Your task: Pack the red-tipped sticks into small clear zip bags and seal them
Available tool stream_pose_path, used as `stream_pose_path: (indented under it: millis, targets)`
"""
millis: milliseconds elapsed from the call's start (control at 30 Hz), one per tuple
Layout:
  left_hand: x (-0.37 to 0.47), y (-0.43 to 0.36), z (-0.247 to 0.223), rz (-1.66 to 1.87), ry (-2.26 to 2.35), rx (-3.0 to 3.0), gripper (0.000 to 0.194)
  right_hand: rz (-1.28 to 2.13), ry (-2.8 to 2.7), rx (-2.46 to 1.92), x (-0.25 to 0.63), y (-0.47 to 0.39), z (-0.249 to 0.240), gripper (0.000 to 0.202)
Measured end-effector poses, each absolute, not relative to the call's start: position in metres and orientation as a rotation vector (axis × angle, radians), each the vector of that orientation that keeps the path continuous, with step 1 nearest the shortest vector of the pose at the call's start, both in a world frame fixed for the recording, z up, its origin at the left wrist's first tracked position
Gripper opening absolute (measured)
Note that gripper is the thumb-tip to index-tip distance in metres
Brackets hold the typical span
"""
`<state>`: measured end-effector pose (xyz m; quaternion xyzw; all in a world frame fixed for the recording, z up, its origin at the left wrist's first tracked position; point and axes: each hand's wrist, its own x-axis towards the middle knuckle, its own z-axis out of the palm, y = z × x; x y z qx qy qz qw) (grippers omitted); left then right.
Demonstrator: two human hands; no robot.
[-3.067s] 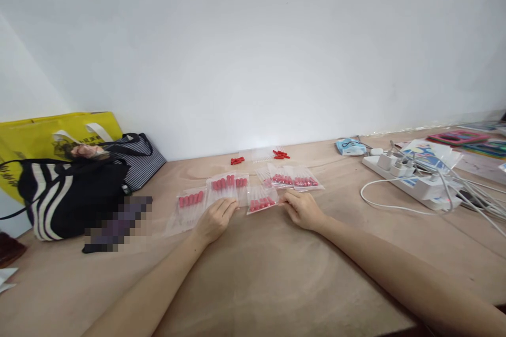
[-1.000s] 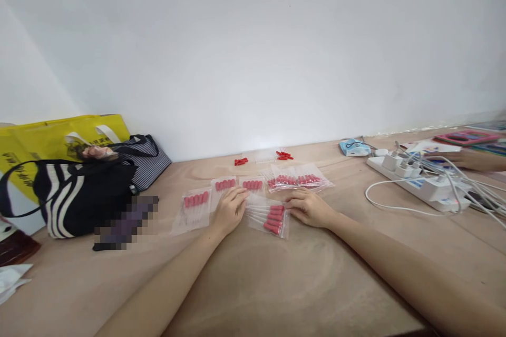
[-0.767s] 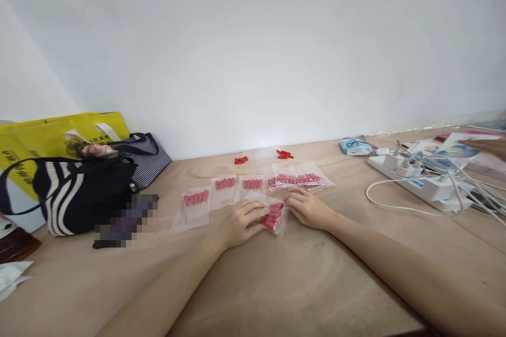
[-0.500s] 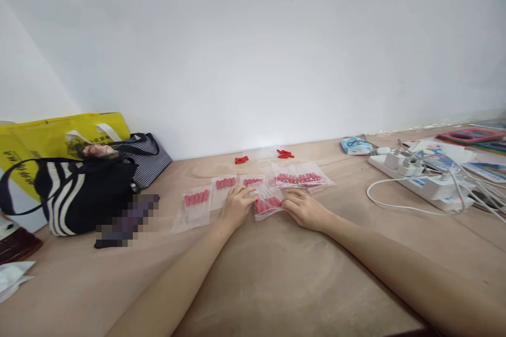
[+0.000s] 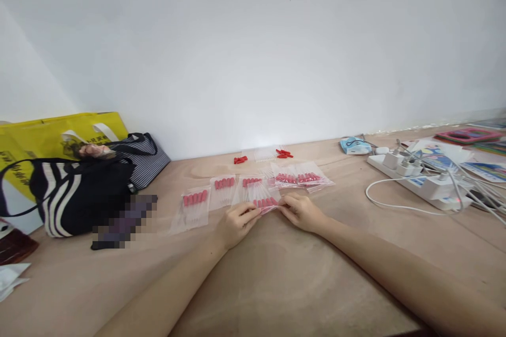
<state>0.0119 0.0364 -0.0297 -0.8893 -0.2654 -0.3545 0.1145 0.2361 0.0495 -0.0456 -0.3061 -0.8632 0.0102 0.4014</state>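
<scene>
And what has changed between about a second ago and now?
The clear plastic bag of red-ended sticks between the hands has turned, its red ends swinging from the right round toward the person. The left hand and right hand now grip its near edge. Another person's hand has left view at far right. The black white-striped cloth bag and white plastic power strip stayed put.

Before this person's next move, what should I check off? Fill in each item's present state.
1. Left hand on the left side of the near bag: ok, fingers pinch it.
2. Right hand on its right side: ok, fingertips pinch it.
3. Red caps inside side by side: ok.
4. Near bag clear of the bag behind: not ok, they overlap in this view.
5. Near bag's seal closed: cannot tell.
6. Power strip clear of both hands: ok.
</scene>
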Motion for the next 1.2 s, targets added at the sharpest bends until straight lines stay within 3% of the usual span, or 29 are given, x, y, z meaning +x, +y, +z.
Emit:
stream_pose_path:
  millis: [133,367,567,1200]
  targets:
    - [0.010,0.042,-0.029,-1.036,-0.671,-2.541,0.015,-0.016,-2.233,-0.692,0.239,0.053,-0.049,0.011]
    - [-0.005,0.058,-0.030,-0.994,-0.504,-2.409,0.014,-0.552,-2.201,-0.592,0.240,0.058,-0.047,0.017]
    - [-0.006,0.060,-0.028,-0.918,-0.433,-2.346,0.014,-0.750,-2.183,-0.624,0.244,0.061,-0.048,0.017]
    - [0.027,0.053,-0.026,-1.040,-0.506,-2.435,0.006,-0.607,-2.143,-0.762,0.221,0.050,-0.045,0.019]
